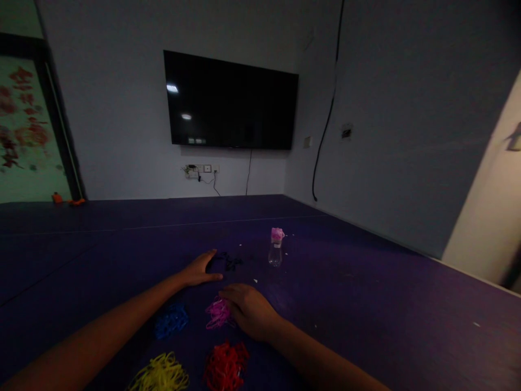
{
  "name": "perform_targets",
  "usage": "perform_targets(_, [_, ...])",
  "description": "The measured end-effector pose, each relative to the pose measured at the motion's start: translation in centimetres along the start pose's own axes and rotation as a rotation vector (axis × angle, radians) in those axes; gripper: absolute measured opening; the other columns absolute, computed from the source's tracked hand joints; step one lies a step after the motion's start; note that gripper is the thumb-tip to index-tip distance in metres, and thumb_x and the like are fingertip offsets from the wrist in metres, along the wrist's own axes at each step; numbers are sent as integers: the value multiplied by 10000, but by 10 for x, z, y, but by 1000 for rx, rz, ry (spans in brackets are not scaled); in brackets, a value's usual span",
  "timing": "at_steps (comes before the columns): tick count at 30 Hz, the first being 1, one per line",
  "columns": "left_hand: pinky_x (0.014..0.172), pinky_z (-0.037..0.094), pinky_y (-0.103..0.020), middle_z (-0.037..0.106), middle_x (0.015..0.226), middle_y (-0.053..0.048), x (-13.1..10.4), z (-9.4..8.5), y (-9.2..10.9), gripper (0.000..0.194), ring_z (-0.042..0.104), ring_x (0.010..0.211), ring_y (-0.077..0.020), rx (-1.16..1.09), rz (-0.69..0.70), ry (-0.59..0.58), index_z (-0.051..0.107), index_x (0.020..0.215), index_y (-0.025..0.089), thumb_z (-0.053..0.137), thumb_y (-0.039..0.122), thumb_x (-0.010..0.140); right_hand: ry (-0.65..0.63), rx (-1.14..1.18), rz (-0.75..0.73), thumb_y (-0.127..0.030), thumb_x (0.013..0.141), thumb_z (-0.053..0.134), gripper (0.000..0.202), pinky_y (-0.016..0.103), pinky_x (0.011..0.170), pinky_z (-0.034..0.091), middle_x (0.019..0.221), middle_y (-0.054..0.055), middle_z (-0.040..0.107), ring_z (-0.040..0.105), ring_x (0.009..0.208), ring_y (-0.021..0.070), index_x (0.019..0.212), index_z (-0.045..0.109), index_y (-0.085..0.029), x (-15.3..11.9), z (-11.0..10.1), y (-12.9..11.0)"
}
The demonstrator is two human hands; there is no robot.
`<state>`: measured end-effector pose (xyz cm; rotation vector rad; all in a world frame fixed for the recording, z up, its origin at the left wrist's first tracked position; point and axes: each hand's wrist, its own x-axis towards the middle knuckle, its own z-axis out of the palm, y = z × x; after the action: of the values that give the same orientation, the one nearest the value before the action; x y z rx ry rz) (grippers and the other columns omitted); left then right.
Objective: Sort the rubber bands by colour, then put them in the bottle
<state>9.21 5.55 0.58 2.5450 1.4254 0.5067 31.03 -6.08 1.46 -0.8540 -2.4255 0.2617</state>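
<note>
My left hand (200, 270) is open, thumb and fingers spread, just left of a small scatter of black rubber bands (232, 263). My right hand (252, 310) reaches in palm down over the right side of a pile of pink rubber bands (218, 313). Its fingers are bent and its thumb is apart from them; the hand partly covers the pile. Below my left hand lies a pile of blue rubber bands (171, 321). Nearest to me are yellow rubber bands (161, 373) and red rubber bands (226, 366), in separate heaps.
A clear bottle (275, 255) with a pink cap stands beyond my right hand. Small white scraps (255, 281) dot the purple surface (366, 315). Behind it, a television (232, 103) hangs on the wall, and a black cable (324, 136) runs down to the right.
</note>
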Motion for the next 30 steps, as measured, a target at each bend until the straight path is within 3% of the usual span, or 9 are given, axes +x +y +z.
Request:
perform_targets(6, [1090, 213, -373, 178, 1484, -197, 28, 15, 22, 1059, 205, 1360, -277, 41, 100, -52, 171, 1422, 93, 535, 712, 643, -6, -22, -7, -155, 868, 390, 345, 311, 909, 431, 1090, 80, 643, 568, 1040, 180, 1147, 592, -178, 1, 4, 3])
perform_targets(10, [1087, 176, -451, 167, 1495, -169, 41, 18, 39, 955, 153, 1370, -301, 87, 92, -83, 184, 1428, 182, 480, 715, 694, 6, -31, -10, -150, 858, 392, 356, 318, 924, 419, 1148, 81, 618, 556, 1057, 184, 1159, 581, -171, 0, 5, 4])
perform_targets(15, [997, 32, -675, 173, 1507, -102, 50, 16, 55, 798, 43, 1367, -387, 184, -28, -48, 262, 1387, 362, 367, 769, 709, 1, -35, -7, -136, 847, 399, 364, 307, 915, 419, 1150, 78, 614, 559, 1046, 182, 1162, 578, -172, 0, 4, 2])
perform_targets(21, [959, 80, -702, 219, 1491, -123, 59, 25, 57, 844, 137, 1328, -458, 192, -229, -5, 307, 1371, 364, 335, 819, 661, -16, -69, 2, -156, 860, 391, 360, 305, 903, 421, 1144, 72, 618, 562, 1033, 178, 1170, 573, -183, 0, 4, 1])
perform_targets(24, [941, 192, -669, 356, 1415, -154, 63, 32, 54, 748, 287, 1267, -450, 219, -276, 67, 402, 1329, 310, 317, 756, 733, -21, -66, 4, -156, 864, 382, 357, 304, 900, 423, 1143, 72, 618, 562, 1033, 178, 1159, 581, -183, 0, 4, 2])
perform_targets(27, [926, 332, -510, 518, 1246, -142, 65, 34, 53, 516, 443, 1159, -339, 240, -220, 125, 518, 1212, 239, 329, 561, 856, -36, -53, 9, -144, 854, 387, 362, 309, 900, 423, 1135, 68, 619, 564, 1028, 179, 1154, 585, -190, 0, 3, 2])
perform_targets(30, [900, 373, -376, 578, 1122, -109, 67, 32, 54, 322, 500, 1075, -250, 251, -136, 136, 575, 1077, 200, 369, 364, 892, -41, -43, 18, -141, 844, 401, 367, 315, 908, 421, 1147, 71, 612, 560, 1038, 183, 1162, 578, -189, 0, 2, 1])
